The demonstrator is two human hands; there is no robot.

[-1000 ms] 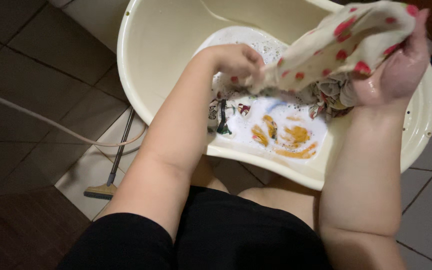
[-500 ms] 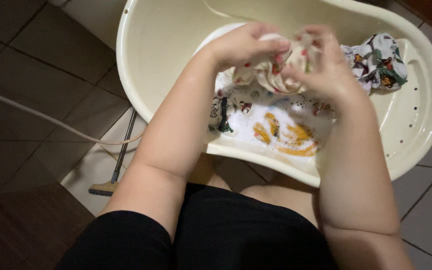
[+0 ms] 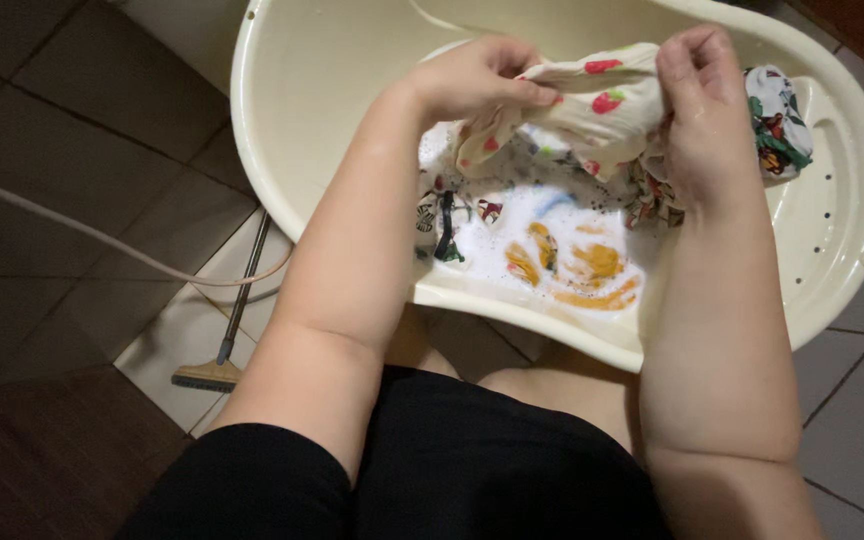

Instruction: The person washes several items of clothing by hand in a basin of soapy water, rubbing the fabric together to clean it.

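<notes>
Both hands grip a wet cream cloth with red strawberry prints (image 3: 592, 110) above a cream plastic wash tub (image 3: 312, 90). My left hand (image 3: 477, 75) pinches the cloth's left end; my right hand (image 3: 702, 100) clutches its right end, so the cloth is stretched between them. Below it, soapy white water (image 3: 562, 260) covers a garment with orange and dark prints. A bunched white cloth with green and red prints (image 3: 782, 120) lies on the tub's raised right shelf, behind my right hand.
The tub rests on a tiled floor (image 3: 82, 120) in front of my knees and black shorts (image 3: 452, 470). A pale hose (image 3: 102, 240) crosses the floor at left. A long-handled floor brush (image 3: 214, 372) lies beside the tub's lower left.
A second ago my right hand held the cloth high and wide at the right. Then both hands bunched it together. Now they have pulled apart again, stretching it.
</notes>
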